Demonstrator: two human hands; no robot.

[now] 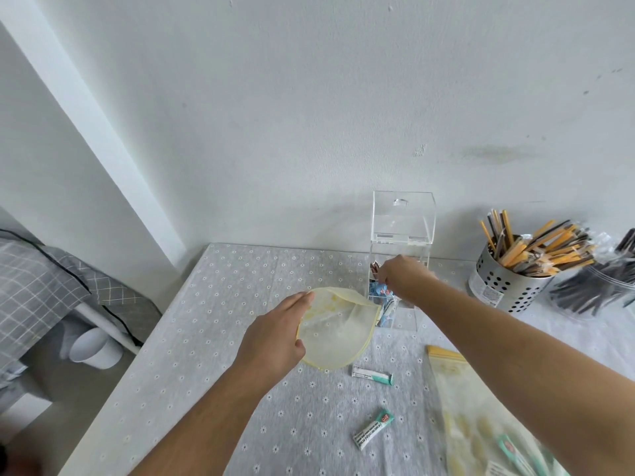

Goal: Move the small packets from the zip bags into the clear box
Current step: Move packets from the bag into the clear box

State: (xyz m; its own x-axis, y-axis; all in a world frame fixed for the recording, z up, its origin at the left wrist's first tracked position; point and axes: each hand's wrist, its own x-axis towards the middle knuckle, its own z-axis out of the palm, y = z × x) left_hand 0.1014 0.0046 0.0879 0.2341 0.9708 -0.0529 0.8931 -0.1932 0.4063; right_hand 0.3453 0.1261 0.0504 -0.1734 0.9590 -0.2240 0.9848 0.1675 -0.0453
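My left hand (275,334) grips a yellowish zip bag (338,329) by its left edge, with the mouth bowed wide apart and lifted off the table. My right hand (403,278) is at the front of the tall clear box (402,231), whose lid stands up; the fingers are curled around small blue packets (379,289). More blue and white packets lie inside the box's lower part. Two white-and-green packets (372,374) (372,429) lie loose on the cloth. A second zip bag (481,424) lies flat at the lower right with packets inside.
The table wears a grey cloth with white flowers (240,304). A perforated metal cup (508,273) of yellow and brown sticks stands at the right, a clear tub of dark sticks (598,290) beside it. The wall is just behind the box. A bed and a white cup (92,348) are at left.
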